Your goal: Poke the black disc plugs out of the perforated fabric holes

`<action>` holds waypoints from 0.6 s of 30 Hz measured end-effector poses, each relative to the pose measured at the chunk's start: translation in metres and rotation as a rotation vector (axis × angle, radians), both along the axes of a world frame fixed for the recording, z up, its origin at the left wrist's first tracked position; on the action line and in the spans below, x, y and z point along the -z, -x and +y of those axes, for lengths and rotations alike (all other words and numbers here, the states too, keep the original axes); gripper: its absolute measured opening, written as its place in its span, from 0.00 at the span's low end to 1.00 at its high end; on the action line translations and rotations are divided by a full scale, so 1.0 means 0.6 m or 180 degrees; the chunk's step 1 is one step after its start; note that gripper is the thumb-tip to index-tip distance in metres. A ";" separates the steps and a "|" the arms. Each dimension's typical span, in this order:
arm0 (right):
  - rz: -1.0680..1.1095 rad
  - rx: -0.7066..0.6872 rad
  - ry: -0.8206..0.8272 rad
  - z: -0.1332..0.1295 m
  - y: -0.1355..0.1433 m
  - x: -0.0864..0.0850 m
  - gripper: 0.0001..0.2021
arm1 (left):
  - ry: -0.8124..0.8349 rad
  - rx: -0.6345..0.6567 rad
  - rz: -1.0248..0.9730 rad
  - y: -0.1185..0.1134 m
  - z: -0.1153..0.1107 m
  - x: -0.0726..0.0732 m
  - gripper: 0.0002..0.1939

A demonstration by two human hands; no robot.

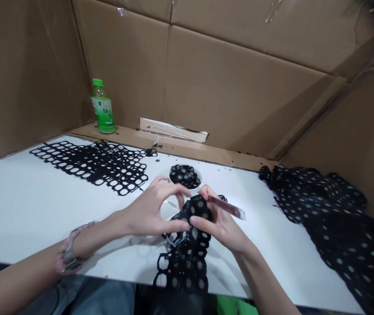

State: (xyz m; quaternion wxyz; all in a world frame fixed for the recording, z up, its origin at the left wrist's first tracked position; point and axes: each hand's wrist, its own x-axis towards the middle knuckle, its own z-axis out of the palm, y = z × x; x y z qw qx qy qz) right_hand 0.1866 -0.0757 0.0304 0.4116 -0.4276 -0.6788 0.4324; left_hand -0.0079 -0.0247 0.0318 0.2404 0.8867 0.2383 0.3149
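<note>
A strip of black polka-dot fabric (194, 239), partly open rings and partly filled grey dots, hangs over the table's front edge. Its upper end is bunched between my two hands. My right hand (221, 223) pinches that bunch, the thumb on its face. A slim, shiny flat tool (229, 207), maybe tweezers, is tucked in the same hand; its working end is hidden. From the left, my left hand (160, 208) curves around the bunch, thumb and fingertips at its edge. Just beyond my hands stands a small white bowl (197, 189) full of black dotted cut-out bits (184, 175).
A black ring-patterned net (98, 164) lies flat on the white table (16, 210) at left. More dotted fabric (324, 218) is heaped at right. Behind are a green-capped drink bottle (103, 109), scattered black scraps (158, 146) and cardboard walls (226, 83).
</note>
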 end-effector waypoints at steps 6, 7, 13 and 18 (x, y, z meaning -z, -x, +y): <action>-0.0300 0.0265 0.0033 -0.002 0.005 -0.007 0.22 | 0.1243 -0.0136 -0.0158 -0.004 0.004 0.004 0.10; -0.0311 0.0371 0.0028 -0.002 0.006 -0.004 0.23 | 0.1243 -0.0269 -0.0266 -0.005 0.004 0.005 0.09; -0.0174 0.0657 -0.0199 -0.001 0.010 0.007 0.21 | 0.0811 -0.0632 -0.0708 -0.009 -0.002 0.014 0.07; 0.0232 0.0700 -0.0078 0.002 0.022 0.010 0.24 | 0.0903 -0.0667 -0.1190 -0.013 -0.008 0.021 0.10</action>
